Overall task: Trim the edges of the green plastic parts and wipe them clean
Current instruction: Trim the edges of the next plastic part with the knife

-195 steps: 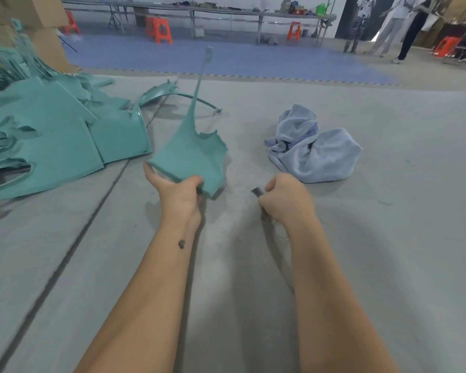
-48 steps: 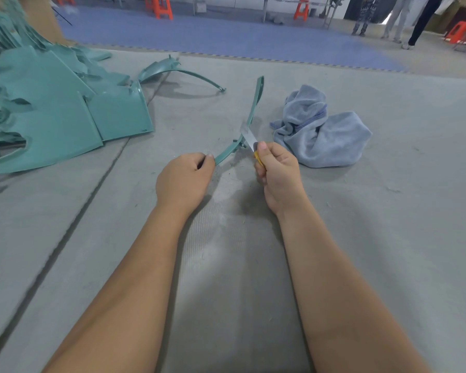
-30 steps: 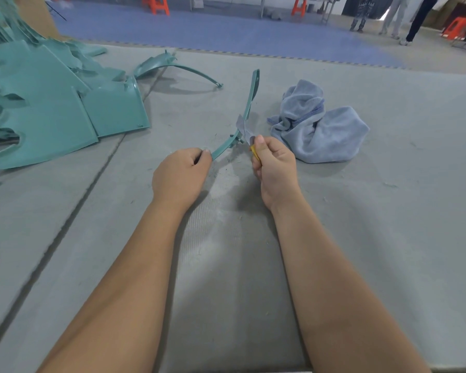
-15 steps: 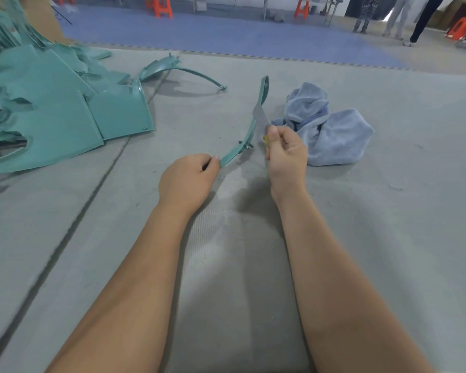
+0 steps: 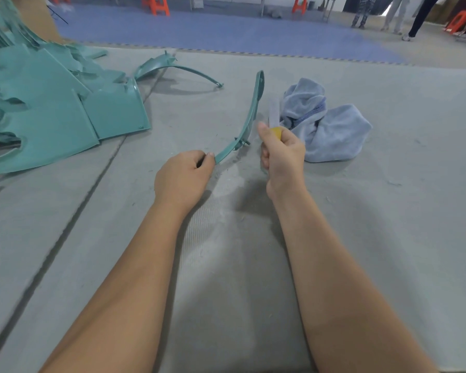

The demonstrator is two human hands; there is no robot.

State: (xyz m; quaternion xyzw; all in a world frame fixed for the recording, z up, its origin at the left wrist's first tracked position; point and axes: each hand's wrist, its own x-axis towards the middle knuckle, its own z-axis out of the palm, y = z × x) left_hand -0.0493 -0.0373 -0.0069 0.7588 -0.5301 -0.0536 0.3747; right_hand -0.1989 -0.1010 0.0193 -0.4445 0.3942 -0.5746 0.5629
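Here the curved green strip is held up off the grey floor, its near end pinched in the fingers of the left hand, the far end rising toward the top of the view. The right hand sits just right of it, fingers curled round a yellow-handled knife whose blade is blurred and points up, close beside the strip — touching or not, I cannot tell. One blue-grey cloth lies crumpled on the floor just behind that hand.

One arched green part lies alone farther back. A pile of green panels spreads at left, too overlapped to count, with cardboard behind it.

The floor is matte grey with a dark seam running diagonally at left and pale shavings under the hands. Beyond is a blue mat, four orange stools and the legs of three people. Open floor lies to the right and near the arms.
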